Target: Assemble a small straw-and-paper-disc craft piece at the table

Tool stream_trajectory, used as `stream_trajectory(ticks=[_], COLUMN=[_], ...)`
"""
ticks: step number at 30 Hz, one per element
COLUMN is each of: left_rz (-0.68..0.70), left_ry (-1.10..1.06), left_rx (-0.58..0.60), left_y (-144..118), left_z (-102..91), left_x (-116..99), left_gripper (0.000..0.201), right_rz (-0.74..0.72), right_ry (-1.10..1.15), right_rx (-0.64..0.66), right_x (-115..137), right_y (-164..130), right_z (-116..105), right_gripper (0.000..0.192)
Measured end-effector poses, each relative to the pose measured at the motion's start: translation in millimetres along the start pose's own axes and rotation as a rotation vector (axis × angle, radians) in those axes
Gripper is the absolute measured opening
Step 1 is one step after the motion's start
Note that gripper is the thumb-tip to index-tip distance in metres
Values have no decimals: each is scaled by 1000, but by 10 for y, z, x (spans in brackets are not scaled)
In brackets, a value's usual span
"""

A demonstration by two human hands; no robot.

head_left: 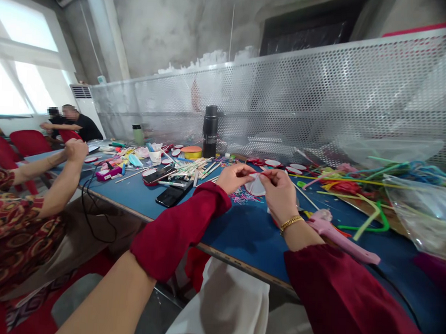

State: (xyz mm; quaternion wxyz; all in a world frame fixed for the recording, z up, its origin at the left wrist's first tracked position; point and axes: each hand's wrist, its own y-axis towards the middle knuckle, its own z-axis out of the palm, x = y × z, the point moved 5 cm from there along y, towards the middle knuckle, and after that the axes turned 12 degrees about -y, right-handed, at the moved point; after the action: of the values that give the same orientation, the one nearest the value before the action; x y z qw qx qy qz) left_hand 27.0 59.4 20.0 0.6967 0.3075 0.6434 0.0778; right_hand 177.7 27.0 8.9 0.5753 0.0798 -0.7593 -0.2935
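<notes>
Between my two hands, just above the blue table (227,241), is a round white disc (256,186) with a thin red edge at its top. My left hand (234,178) pinches its upper left edge between thumb and fingers. On the other side my right hand (281,191), with a gold bracelet at the wrist, pinches the upper right edge. Part of the disc is hidden behind the right fingers. Small pink and blue curly strands (244,197) lie on the table below it. A pink glue gun (347,239) with a black cord rests right of my right wrist.
Left of my hands lie black phones (173,194) and a pile of sticks (193,171). A black bottle (210,132) stands behind them, near a perforated metal screen (303,101). Coloured pipe cleaners (376,213) and a plastic bag (424,210) fill the right. A co-worker's hands (76,153) are at left.
</notes>
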Motion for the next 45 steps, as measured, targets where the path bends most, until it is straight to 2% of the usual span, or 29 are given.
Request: stream_trajectory(ticks=[4, 8, 12, 18, 28, 35, 37, 39, 41, 43, 45], left_rz=[-49, -42, -35, 97, 115, 200, 166, 75, -9, -36, -47], left_ry=[-25, -5, -29, -10, 124, 133, 84, -25, -139, -200, -221], left_rx=[-69, -98, -80, -110, -114, -79, -82, -109, -149, -171, -154], left_y=[6, -2, 6, 1, -25, -37, -32, -18, -4, 11, 25], left_z=[-57, -89, -92, -114, -136, -134, -133, -144, -160, -176, -182], left_x=[67, 66, 57, -23, -50, -76, -68, -26, 24, 56, 84], left_gripper=[24, 22, 22, 15, 10, 11, 13, 18, 25, 30, 35], right_rz=[-45, -199, -212, -146, -140, -143, -160, -175, -130, 14, 174], right_ry=[-232, -413, -401, -323, -420, -484, -501, -481, -404, -272, -130], right_rx=[11, 66, 66, 116, 179, 273, 293, 332, 386, 402, 354], right_x=[3, 76, 95, 35, 52, 26, 39, 50, 32, -20, -71], right_y=[2, 1, -11, -6, -12, 6, 2, -21, -53, -73, -79], right_z=[-28, -17, -23, 11, 40, 48, 63, 110, 173, 208, 197], right_gripper=[21, 20, 23, 24, 20, 24, 23, 21, 20, 22, 24])
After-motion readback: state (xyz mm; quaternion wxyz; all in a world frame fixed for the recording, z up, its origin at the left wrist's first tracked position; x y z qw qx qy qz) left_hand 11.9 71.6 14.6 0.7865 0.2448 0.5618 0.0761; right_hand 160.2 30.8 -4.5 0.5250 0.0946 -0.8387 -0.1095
